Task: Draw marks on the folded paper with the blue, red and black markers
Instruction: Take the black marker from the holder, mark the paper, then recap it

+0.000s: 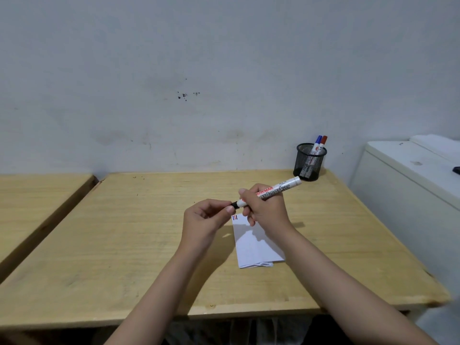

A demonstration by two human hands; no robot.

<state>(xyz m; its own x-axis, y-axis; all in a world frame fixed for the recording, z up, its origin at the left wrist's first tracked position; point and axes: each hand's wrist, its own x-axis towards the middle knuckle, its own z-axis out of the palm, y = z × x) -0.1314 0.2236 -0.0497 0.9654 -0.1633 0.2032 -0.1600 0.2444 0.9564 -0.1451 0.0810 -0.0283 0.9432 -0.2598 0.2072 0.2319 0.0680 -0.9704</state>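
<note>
Both hands raised above the table [124, 245]: right hand [266, 207] wrapped around the black marker [276, 191] barrel, left hand [206, 220] fingertips pinched on its black cap end. Folded paper [254, 245] lies flat beneath, blue and red lines at its far-left corner. Blue marker [317, 140] and red marker [323, 141] stand in the mesh cup [310, 165].

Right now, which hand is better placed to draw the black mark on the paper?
Right. The right hand grips the black marker barrel directly above the folded paper, near its blue and red marks. The left hand only pinches the cap end.
</note>
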